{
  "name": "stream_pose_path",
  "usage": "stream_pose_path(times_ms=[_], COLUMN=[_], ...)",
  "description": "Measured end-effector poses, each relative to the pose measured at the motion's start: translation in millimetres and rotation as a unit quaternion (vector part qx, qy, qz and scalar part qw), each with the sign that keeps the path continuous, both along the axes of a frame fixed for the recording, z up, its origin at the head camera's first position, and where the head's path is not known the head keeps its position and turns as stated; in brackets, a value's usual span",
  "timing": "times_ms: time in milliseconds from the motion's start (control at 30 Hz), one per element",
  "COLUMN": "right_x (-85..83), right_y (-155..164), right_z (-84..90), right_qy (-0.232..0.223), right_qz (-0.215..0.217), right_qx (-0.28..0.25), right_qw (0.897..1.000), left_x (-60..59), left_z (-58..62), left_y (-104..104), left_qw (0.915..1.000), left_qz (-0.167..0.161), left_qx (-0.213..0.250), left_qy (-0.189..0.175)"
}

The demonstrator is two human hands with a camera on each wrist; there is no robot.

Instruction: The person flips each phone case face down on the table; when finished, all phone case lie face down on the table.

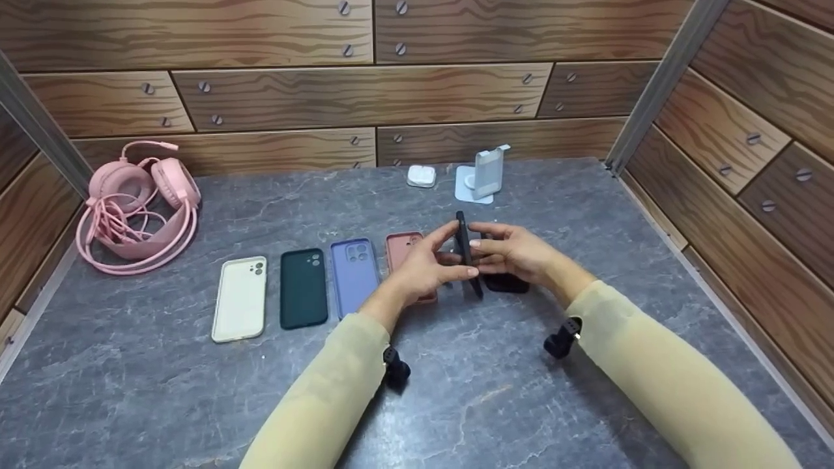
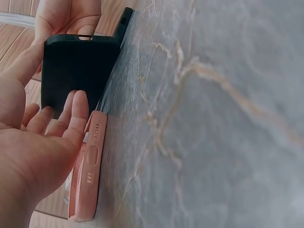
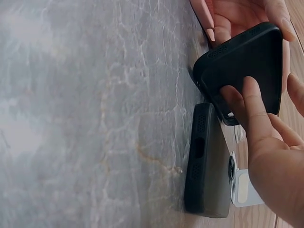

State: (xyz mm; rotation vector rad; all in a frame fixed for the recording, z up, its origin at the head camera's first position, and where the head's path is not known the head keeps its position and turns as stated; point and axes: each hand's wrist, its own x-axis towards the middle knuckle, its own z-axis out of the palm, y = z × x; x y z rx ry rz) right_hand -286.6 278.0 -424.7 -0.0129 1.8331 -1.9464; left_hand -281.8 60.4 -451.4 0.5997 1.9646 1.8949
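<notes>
Both hands hold a black phone case (image 1: 466,254) on edge above the grey stone table (image 1: 456,391). My left hand (image 1: 427,264) grips it from the left, fingers curled on its back (image 2: 76,71). My right hand (image 1: 515,253) grips it from the right, fingertips (image 3: 247,95) pressed on the case (image 3: 249,61). Under the left hand lies a pink case (image 1: 402,251), whose side shows in the left wrist view (image 2: 88,166). A second black case (image 3: 206,161) lies flat below the right hand, also seen as a dark case (image 1: 507,283).
A row of cases lies to the left: cream (image 1: 240,298), dark green (image 1: 303,288), lilac (image 1: 354,273). Pink headphones (image 1: 137,208) sit at the back left. A white earbud case (image 1: 421,176) and a pale stand (image 1: 485,174) stand at the back by the wooden wall.
</notes>
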Motion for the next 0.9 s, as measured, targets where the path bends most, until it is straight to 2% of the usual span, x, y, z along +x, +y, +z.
stream_pose_path(times_ms=[267,567,900], right_x=[0.0,-1.1,-1.7], right_y=[0,-1,-1], right_z=[-1.0,-1.5,-0.4], right_qy=[-0.002,0.001,0.017], right_qz=[-0.003,0.006,0.015], right_qx=[-0.007,-0.022,-0.010], right_qw=[1.000,1.000,1.000], left_x=[3.3,10.9,-0.5], left_z=[0.4,12.9,-3.2], left_y=[4,4,9], left_qw=[1.0000,1.0000,1.0000], left_qz=[-0.010,-0.007,0.000], left_qx=[0.000,-0.003,-0.001], left_qy=[-0.001,-0.006,-0.002])
